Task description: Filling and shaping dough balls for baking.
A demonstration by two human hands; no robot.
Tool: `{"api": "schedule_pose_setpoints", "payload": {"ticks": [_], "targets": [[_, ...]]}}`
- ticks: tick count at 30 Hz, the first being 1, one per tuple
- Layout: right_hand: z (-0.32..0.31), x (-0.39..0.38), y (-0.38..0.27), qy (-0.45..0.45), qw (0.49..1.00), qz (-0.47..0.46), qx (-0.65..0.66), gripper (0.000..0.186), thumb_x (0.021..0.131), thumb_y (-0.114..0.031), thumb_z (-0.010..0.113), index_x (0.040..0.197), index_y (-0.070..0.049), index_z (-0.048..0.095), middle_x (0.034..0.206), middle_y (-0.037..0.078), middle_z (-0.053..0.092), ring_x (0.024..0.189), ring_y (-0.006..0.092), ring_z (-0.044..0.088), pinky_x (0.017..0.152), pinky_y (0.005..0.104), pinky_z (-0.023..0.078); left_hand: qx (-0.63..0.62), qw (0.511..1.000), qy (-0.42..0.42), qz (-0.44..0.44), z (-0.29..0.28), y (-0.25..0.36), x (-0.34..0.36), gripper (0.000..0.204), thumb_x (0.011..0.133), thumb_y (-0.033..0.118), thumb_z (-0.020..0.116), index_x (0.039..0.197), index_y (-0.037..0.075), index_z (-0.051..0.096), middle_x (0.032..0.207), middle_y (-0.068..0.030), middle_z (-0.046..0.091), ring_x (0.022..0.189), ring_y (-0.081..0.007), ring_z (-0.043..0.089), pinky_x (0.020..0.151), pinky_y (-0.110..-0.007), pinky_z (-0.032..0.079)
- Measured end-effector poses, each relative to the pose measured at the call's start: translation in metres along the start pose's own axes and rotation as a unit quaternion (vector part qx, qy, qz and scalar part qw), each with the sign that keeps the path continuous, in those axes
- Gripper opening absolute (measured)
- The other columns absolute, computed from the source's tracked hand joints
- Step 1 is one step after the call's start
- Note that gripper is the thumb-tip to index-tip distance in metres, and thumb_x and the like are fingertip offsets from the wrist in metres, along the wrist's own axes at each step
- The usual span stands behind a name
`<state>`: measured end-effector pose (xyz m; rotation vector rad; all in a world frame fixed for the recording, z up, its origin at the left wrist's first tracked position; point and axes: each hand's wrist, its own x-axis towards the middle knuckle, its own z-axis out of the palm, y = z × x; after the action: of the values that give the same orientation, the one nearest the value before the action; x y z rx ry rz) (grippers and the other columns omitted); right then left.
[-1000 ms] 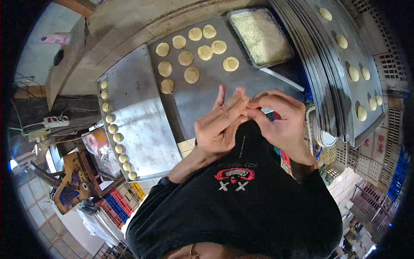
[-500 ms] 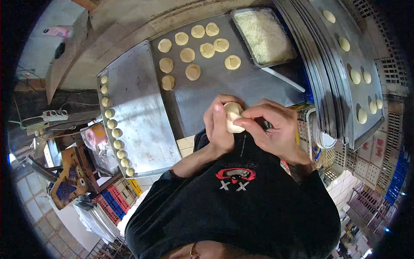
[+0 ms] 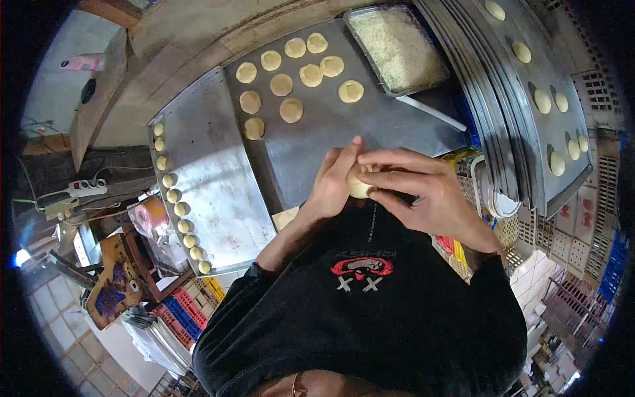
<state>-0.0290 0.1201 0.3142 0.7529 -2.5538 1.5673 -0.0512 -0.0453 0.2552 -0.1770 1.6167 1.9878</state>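
In front of my chest, a pale dough ball (image 3: 359,188) sits between my two hands. My left hand (image 3: 333,184) cups it from the left, thumb pointing up. My right hand (image 3: 423,188) closes over it from the right, the fingers and thumb pressing its top and side. Much of the ball is hidden by my fingers. Beyond my hands, several flattened dough rounds (image 3: 291,110) with dented middles lie on a dark metal tray (image 3: 317,145). To the left, a row of small dough balls (image 3: 174,196) runs along the edge of a shiny metal tray (image 3: 221,178).
A pan of pale, shredded filling (image 3: 393,49) stands at the far side, with a white rod (image 3: 433,114) beside it. At right, stacked metal trays (image 3: 476,99) stand next to a tray bearing smooth dough balls (image 3: 557,163). A power strip (image 3: 88,188) is at left.
My right hand's fingers have moved from pinching the dough's edge to wrapping over it. My left hand has turned, and the dough now looks rounder and more covered.
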Motion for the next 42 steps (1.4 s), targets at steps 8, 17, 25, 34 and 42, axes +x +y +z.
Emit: {"api": "schedule_pose_setpoints", "payload": {"ticks": [8, 17, 25, 34, 42], "targets": [[-0.009, -0.004, 0.009, 0.032, 0.997, 0.027, -0.071, 0.019, 0.072, 0.001, 0.075, 0.09, -0.001, 0.07, 0.085, 0.011, 0.069, 0.077, 0.027, 0.069, 0.069, 0.0331, 0.057, -0.175, 0.978, -0.068, 0.088, 0.008, -0.019, 0.01, 0.055, 0.099, 0.049, 0.044, 0.092, -0.002, 0.063, 0.086, -0.008, 0.065, 0.074, -0.013, 0.058, 0.068, -0.027, 0.046], [-0.006, -0.025, 0.01, 0.084, 0.993, 0.046, -0.064, 0.019, 0.069, 0.007, 0.072, 0.087, 0.0, 0.071, 0.091, 0.011, 0.07, 0.079, 0.0257, 0.069, 0.068, 0.0326, 0.057, -0.032, 0.995, 0.01, 0.092, 0.025, -0.017, 0.006, 0.048, 0.099, 0.042, 0.047, 0.078, 0.001, 0.061, 0.065, -0.0018, 0.058, 0.051, -0.0077, 0.05, 0.044, -0.022, 0.035], [-0.024, -0.047, 0.011, 0.119, 0.982, 0.131, -0.061, 0.017, 0.073, 0.0, 0.073, 0.09, -0.001, 0.071, 0.092, 0.013, 0.07, 0.079, 0.0287, 0.069, 0.066, 0.0322, 0.056, -0.148, 0.969, -0.165, -0.106, 0.04, -0.019, 0.023, 0.054, 0.098, 0.049, 0.041, 0.081, 0.002, 0.06, 0.062, -0.0051, 0.058, 0.041, -0.012, 0.049, 0.032, -0.023, 0.032], [-0.053, -0.069, 0.028, 0.201, 0.968, 0.128, -0.083, 0.021, 0.069, 0.004, 0.073, 0.088, -0.005, 0.072, 0.085, 0.011, 0.069, 0.074, 0.0276, 0.069, 0.065, 0.0341, 0.057, -0.107, 0.991, -0.042, -0.065, 0.099, -0.02, 0.05, 0.053, 0.099, 0.049, 0.039, 0.085, 0.004, 0.062, 0.065, -0.0026, 0.057, 0.048, -0.0087, 0.051, 0.038, -0.023, 0.033], [-0.09, -0.121, 0.065, 0.385, 0.9, 0.203, -0.038, 0.014, 0.074, -0.007, 0.08, 0.077, -0.003, 0.068, 0.076, 0.007, 0.059, 0.061, 0.016, 0.058, 0.052, 0.0277, 0.048, 0.256, 0.9, -0.304, 0.179, 0.163, 0.045, 0.095, 0.032, 0.084, 0.018, 0.07, 0.106, 0.0, 0.054, 0.092, -0.0081, 0.06, 0.076, -0.0163, 0.06, 0.062, -0.029, 0.048]]}}
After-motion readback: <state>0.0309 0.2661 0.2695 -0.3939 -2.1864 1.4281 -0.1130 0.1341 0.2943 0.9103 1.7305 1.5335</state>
